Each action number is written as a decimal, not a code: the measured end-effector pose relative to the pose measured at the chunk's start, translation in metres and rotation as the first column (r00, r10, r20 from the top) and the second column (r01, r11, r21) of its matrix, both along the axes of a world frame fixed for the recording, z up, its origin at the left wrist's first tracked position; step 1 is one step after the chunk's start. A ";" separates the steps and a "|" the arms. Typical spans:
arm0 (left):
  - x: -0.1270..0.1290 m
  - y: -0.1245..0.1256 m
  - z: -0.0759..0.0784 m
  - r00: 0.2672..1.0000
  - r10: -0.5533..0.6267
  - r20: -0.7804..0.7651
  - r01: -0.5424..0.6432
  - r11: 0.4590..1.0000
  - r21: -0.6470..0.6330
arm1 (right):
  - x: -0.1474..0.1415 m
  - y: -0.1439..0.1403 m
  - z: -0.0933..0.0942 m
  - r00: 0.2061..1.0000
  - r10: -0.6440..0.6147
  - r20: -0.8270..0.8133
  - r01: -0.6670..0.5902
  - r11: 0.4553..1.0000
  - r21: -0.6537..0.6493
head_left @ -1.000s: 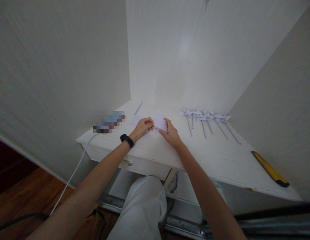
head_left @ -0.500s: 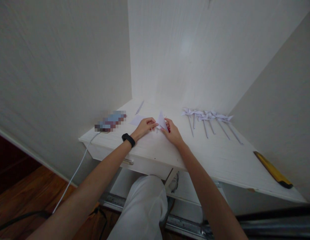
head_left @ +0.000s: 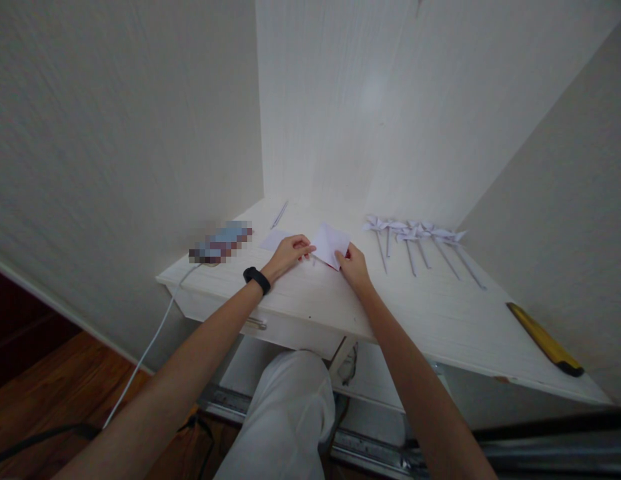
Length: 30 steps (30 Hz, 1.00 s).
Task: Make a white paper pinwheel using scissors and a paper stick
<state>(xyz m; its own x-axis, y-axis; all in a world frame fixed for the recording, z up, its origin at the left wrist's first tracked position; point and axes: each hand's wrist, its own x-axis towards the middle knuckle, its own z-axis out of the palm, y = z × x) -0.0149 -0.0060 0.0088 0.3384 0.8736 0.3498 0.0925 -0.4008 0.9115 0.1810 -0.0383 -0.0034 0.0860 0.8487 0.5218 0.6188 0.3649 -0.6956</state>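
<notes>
Holding a small sheet of white paper (head_left: 331, 244) between them, the two hands meet near the back of the white bench (head_left: 440, 313). The left hand (head_left: 289, 253) has its fingers closed narrowly on the sheet's left corner, and the right hand (head_left: 354, 265) pinches the near right edge, where a sliver of red shows at the fingertips; it is too small to tell whether that is the paper's underside or something else. The paper lies tilted, its far edge lifted toward the back wall (head_left: 370, 100) and its long axis running from the left hand across to the right, so it sits directly between the two sets of fingers and slightly beyond them. Both hands touch it, and neither is clearly nearer. Taking the paper as the landmark: just to its left a second flat slip of paper (head_left: 274, 239) lies on the bench; farther left is a blurred-out object (head_left: 221, 243) with a white cable (head_left: 150, 347) running off the bench edge; behind and to the left lies a thin pen-like stick (head_left: 279, 215). To the right of the paper, apart from it, a row of folded paper pinwheels (head_left: 420, 239) lies with stems pointing toward the person. Well to the right, near the bench's front edge, rests a yellow utility knife (head_left: 544, 339).
</notes>
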 end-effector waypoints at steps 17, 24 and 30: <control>0.000 0.003 -0.003 0.998 -0.001 0.062 0.005 0.998 -0.064 | -0.001 0.002 -0.001 0.916 0.172 -0.363 -0.213 0.974 -0.077; 0.004 -0.006 0.001 0.977 -0.182 0.109 0.202 0.955 -0.217 | -0.005 -0.006 0.002 0.907 0.116 -0.405 -0.177 0.977 -0.117; 0.003 -0.011 0.003 0.957 -0.277 0.092 0.291 0.928 -0.233 | -0.012 -0.015 0.005 0.929 0.140 -0.343 -0.206 0.965 -0.165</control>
<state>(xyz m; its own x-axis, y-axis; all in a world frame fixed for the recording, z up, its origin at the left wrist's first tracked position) -0.0117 -0.0169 0.0117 0.5704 0.8043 0.1666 -0.0473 -0.1703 0.9843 0.1688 -0.0530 0.0015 0.0657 0.9474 0.3132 0.2853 0.2829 -0.9157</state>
